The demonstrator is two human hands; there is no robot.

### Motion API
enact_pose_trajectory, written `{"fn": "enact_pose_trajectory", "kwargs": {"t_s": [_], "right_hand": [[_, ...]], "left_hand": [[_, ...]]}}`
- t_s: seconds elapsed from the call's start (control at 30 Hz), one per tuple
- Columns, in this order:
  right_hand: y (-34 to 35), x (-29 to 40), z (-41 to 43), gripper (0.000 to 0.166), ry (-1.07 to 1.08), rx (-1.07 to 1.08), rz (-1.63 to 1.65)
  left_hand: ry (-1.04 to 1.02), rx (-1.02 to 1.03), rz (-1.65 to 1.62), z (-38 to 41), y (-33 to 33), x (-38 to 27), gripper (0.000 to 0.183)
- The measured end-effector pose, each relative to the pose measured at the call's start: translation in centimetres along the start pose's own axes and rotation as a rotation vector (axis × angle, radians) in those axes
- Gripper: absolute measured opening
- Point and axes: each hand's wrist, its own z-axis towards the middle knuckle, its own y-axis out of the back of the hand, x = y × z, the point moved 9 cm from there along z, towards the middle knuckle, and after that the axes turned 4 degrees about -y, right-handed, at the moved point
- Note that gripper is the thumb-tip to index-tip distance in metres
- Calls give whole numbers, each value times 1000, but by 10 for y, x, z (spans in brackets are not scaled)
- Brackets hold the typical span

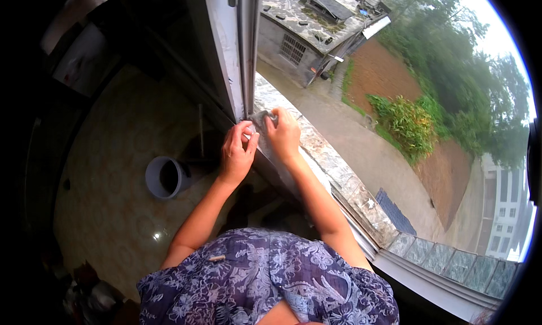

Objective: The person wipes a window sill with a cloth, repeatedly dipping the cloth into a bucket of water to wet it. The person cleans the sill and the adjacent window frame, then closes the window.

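My right hand [286, 134] grips a crumpled grey cloth [259, 117] at the foot of the upright window frame [248, 50]. Just left of it, my left hand [238, 151] has its fingers curled and its thumb close to the fingertips. Whether those fingers pinch a bit of the cloth or nothing cannot be made out. Both hands are over the inner edge of the windowsill, beside the sliding window track [355, 227]. Outside the track runs a stained, tiled stone ledge [330, 155].
A light-coloured bucket [152, 177] with dark contents stands on the tiled floor [110, 155] to my left. A thin upright rod [201, 130] is near it. Bagged items [99, 295] lie at lower left. Beyond the open window are a concrete yard [338, 122] and a low building [288, 45] below.
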Motion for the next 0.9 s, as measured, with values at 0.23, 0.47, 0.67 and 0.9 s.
{"fn": "enact_pose_trajectory", "kwargs": {"t_s": [0.23, 0.47, 0.67, 0.9], "right_hand": [[-19, 6, -11, 20, 78, 39, -2], [-10, -20, -4, 24, -276, 117, 374], [-7, -1, -11, 24, 173, 212, 115], [-21, -13, 13, 21, -129, 382, 253]], "left_hand": [[-235, 209, 406, -9, -12, 8, 30], [-233, 298, 627, 1, -39, 21, 39], [-247, 300, 761, 6, -56, 28, 40], [-302, 335, 493, 7, -36, 34, 42]]}}
